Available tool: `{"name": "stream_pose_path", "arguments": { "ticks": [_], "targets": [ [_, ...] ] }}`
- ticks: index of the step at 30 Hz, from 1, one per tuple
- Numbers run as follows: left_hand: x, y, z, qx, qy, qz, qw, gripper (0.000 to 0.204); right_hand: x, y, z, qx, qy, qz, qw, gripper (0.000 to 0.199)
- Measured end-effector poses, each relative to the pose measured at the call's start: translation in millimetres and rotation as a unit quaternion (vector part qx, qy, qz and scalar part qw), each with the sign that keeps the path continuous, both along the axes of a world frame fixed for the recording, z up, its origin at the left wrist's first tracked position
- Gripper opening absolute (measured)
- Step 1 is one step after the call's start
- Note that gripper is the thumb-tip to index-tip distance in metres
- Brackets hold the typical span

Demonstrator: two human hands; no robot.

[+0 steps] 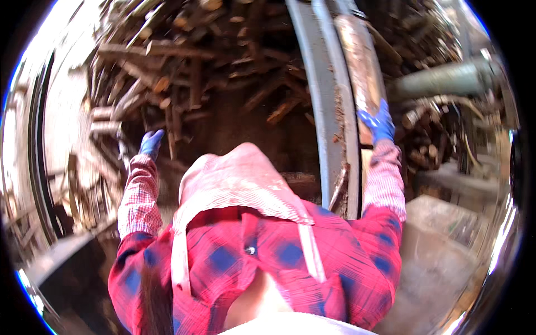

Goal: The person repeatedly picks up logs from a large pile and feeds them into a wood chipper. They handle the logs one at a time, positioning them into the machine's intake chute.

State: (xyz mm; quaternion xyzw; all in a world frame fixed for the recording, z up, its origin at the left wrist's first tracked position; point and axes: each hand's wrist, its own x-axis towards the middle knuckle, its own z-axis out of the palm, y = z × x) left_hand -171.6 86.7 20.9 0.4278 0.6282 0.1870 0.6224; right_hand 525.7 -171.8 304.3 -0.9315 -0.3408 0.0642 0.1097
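My right hand (379, 124), in a blue glove, lies against the near end of a thick, peeled-looking log (360, 64). Its thumb and fingers are spread rather than wrapped round the wood. The log rests lengthwise along the right side of a long blue-grey metal rail (312, 84). Out to the left, my left hand (151, 144), also gloved in blue, is held beside a small greyish upright part (123, 148). Blur hides how its fingers are set and whether they touch that part.
A large heap of cut branches and logs (195, 53) fills the far side. On the right, a green-grey cylinder (441, 78) lies crosswise near a pale hose (472, 106). Bark scraps (339, 120) litter the rail. A dark vertical post (40, 145) stands at far left.
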Motion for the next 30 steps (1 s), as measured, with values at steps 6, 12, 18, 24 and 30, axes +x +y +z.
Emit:
{"name": "stream_pose_path", "arguments": {
  "ticks": [6, 12, 18, 24, 30],
  "targets": [
    [-266, -250, -111, -0.299, 0.169, 0.404, 0.848, 0.047, -28, -18, 3, -0.108, -0.094, -0.014, 0.990, 0.100],
    [-177, -299, -128, -0.347, 0.015, 0.379, 0.858, 0.033, -185, 109, -38, 0.195, 0.043, 0.253, 0.947, 0.074],
    [-50, -28, -54, -0.056, -0.111, 0.194, 0.973, 0.033, -304, 158, -140, 0.087, 0.266, 0.332, 0.901, 0.060],
    [-28, 131, -39, -0.164, -0.215, 0.171, 0.948, 0.028, -382, 181, -166, -0.081, 0.357, 0.319, 0.874, 0.060],
    [-32, 310, -97, -0.151, -0.219, 0.238, 0.934, 0.024, -406, 188, -166, -0.073, 0.438, 0.117, 0.888, 0.059]
  ]
}}
